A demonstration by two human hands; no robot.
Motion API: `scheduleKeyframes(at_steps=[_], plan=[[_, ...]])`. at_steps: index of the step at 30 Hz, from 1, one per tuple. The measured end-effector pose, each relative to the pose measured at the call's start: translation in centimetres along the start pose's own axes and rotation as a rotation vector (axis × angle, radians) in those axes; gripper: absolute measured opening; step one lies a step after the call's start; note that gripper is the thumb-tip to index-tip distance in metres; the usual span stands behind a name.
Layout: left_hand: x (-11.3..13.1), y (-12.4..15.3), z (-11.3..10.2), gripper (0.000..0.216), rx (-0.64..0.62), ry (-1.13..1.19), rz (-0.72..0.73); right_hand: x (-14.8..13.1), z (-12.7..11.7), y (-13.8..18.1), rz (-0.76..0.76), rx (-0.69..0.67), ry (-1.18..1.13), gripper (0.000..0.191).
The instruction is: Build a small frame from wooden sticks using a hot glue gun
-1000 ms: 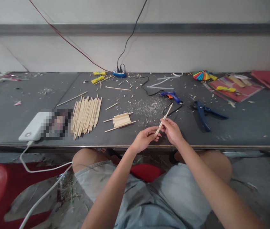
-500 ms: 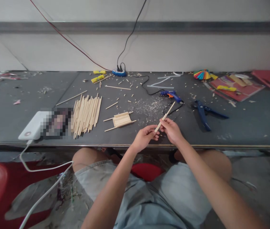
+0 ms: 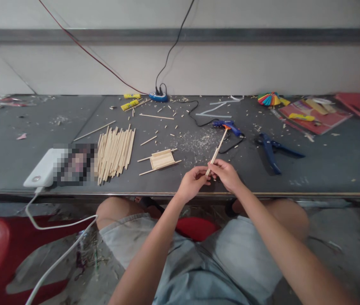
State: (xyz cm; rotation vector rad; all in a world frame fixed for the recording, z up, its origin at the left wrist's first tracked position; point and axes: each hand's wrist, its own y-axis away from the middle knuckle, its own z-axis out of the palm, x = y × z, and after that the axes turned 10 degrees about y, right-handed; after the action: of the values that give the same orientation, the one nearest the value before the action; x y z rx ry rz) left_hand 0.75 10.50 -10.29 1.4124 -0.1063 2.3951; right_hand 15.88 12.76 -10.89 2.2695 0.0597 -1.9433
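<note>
Near the table's front edge my left hand point(image 3: 194, 183) and my right hand point(image 3: 226, 173) meet around thin wooden sticks point(image 3: 218, 146). Both hands are closed on them: the left pinches the lower end, the right grips a little higher. One stick reaches further out than the other, pointing up and slightly right. My fingers hide the lower ends. To the left lies a small frame of glued sticks point(image 3: 162, 159), with stick ends poking out on both sides. Beyond it is a pile of loose wooden sticks point(image 3: 116, 152).
A blue glue gun point(image 3: 227, 125) with its black cord lies past the sticks. Blue cutters point(image 3: 272, 152) rest at the right. A white power bank point(image 3: 45, 167), yellow tubes point(image 3: 130, 104), a blue power socket point(image 3: 158, 97) and red folders point(image 3: 316, 114) lie about. Offcuts litter the table point(image 3: 326, 169).
The held sticks have turned more upright, their far end swinging left and down towards me. My right hand has shifted slightly left, closer to my left hand.
</note>
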Motion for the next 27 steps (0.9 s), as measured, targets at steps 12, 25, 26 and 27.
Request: scheduleKeyframes(at_steps=[12,25,26,27], plan=[[-0.34,-0.41,0.33,0.024,0.105,-0.028,-0.018,-0.44,0.11,0.25,0.001,-0.002,0.059,0.025],[0.0,-0.09,0.36,0.023,0.093,-0.054,-0.03,-0.31,-0.16,0.13,0.034,-0.023,0.007,0.027],[0.07,-0.04,0.33,0.023,0.081,-0.054,-0.032,-0.29,-0.17,0.11,0.034,-0.021,0.003,0.027],[0.16,0.03,0.3,0.023,0.067,-0.053,-0.034,-0.28,-0.17,0.08,0.034,-0.02,-0.002,0.028]])
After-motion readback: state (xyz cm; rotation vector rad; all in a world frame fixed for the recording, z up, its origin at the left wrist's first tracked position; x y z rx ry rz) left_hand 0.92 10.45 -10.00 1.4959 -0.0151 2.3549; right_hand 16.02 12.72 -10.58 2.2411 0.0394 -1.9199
